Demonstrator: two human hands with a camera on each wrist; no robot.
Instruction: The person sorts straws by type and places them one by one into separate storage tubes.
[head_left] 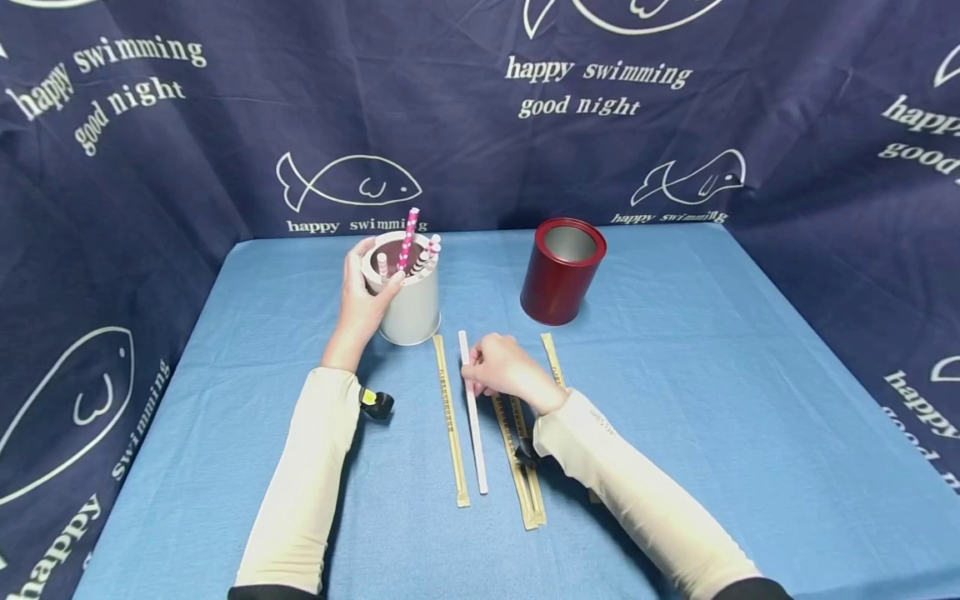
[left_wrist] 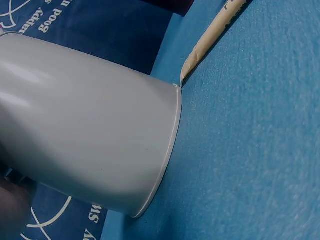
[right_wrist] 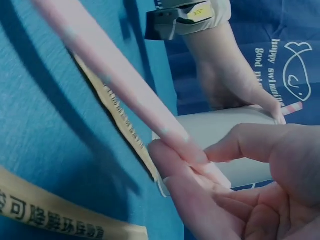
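Note:
My left hand [head_left: 362,302] grips the white can [head_left: 412,315] by its upper part, thumb at the rim. Several patterned paper straws stand in that can, among them a taller magenta dotted one [head_left: 407,240]. My right hand [head_left: 506,365] pinches a pale pink straw [head_left: 476,437] near its far end, between thumb and fingers. In the right wrist view the pink straw [right_wrist: 115,75] shows small pale green dots and is held above the cloth. The left wrist view shows the side of the can [left_wrist: 95,115]; little of the hand appears there.
A dark red can [head_left: 558,279] stands to the right of the white one. Straws in tan paper wrappers lie on the blue cloth: one [head_left: 452,433] left of the pink straw, others [head_left: 517,467] under and beside my right arm. A navy curtain [head_left: 480,125] hangs behind.

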